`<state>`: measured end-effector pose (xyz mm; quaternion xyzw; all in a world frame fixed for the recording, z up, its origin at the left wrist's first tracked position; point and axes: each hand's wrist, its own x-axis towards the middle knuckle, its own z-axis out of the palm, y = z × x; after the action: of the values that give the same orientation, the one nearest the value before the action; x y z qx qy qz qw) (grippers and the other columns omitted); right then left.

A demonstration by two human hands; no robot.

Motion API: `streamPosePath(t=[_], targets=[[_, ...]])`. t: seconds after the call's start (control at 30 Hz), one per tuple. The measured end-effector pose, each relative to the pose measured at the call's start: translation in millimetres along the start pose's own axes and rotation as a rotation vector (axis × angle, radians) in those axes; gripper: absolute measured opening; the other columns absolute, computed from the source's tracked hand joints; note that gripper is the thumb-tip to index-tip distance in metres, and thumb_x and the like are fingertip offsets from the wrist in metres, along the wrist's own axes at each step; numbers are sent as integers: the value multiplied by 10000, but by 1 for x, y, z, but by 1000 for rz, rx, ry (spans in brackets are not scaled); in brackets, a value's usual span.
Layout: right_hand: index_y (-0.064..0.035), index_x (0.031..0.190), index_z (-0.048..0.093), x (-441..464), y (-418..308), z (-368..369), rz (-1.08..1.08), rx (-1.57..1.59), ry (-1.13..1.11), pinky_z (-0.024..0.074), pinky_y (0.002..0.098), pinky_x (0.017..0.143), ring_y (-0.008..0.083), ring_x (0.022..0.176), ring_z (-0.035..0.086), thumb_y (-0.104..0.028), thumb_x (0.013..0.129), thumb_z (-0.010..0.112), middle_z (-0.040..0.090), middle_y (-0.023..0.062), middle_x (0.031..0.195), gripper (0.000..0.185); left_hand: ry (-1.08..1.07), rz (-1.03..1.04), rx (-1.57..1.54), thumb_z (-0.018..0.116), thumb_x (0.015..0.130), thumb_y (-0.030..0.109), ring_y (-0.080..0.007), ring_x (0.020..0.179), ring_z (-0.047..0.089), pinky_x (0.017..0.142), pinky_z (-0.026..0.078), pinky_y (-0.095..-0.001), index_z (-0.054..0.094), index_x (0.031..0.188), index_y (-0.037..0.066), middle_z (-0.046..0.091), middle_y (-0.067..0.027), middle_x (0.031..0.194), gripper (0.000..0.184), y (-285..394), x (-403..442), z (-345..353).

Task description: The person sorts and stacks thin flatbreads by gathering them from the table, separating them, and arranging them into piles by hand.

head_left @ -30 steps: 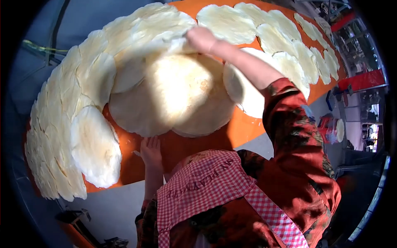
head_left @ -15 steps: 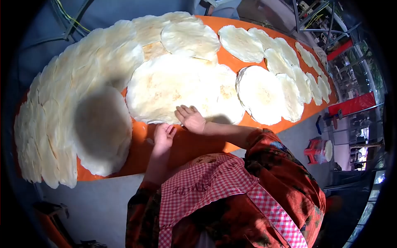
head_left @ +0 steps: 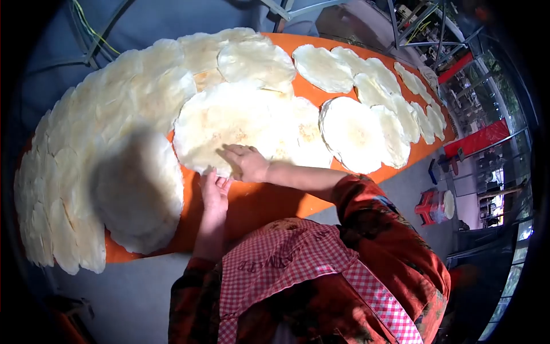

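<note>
A large round thin flatbread (head_left: 220, 123), pale with light brown spots, lies at the middle of the orange table, overlapping others to its right. My right hand (head_left: 249, 164) rests palm down near its front edge, fingers stretched out over the surface. Just left of it, my left hand (head_left: 215, 192) has its fingertips closed at the flatbread's near rim, the thumb towards the right hand. Another round flatbread (head_left: 146, 195), partly in dark shadow, lies to the left of my hands.
Overlapping flatbreads (head_left: 63, 189) cover the left and back of the orange table (head_left: 258, 198). A thick round stack of flatbreads (head_left: 350, 135) stands to the right, with more beyond it. A red stool (head_left: 425, 207) is on the floor at the right. Metal bars (head_left: 286, 11) run behind the table.
My right hand has slid left and lies flatter on the flatbread. My left hand has shifted slightly left, its fingertips now at the rim. The view has tilted a little.
</note>
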<state>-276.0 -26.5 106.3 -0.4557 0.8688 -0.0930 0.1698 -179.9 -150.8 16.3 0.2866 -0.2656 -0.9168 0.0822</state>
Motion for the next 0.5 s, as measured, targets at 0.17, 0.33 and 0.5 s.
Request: streamPosePath(t=[0.17, 0.33, 0.5], targets=[[-145, 1479, 175, 39, 25, 4, -85, 338, -22, 282, 431, 1107, 336, 1339, 328, -384, 809, 657, 264, 205, 1480, 860, 55, -95, 174, 569, 866, 536, -239, 1089, 471, 885, 449, -409, 305, 1363, 150, 394, -75, 1165, 683, 13, -6, 12], [-146, 1445, 286, 33, 6, 27, -9, 173, 71, 436, 453, 961, 301, 1097, 536, -305, 815, 665, 460, 194, 1326, 753, -71, -150, 207, 439, 855, 687, -272, 1132, 446, 919, 423, -441, 201, 1451, 210, 334, -98, 1356, 800, 8, -6, 15], [-46, 1005, 661, 72, 55, -60, 112, 305, 285, 519, 387, 674, 271, 681, 645, -118, 791, 620, 663, 174, 767, 230, 28, -76, 75, 431, 943, 504, -326, 1183, 454, 962, 412, -478, 293, 1407, 151, 290, -154, 1416, 599, -10, -3, 5]])
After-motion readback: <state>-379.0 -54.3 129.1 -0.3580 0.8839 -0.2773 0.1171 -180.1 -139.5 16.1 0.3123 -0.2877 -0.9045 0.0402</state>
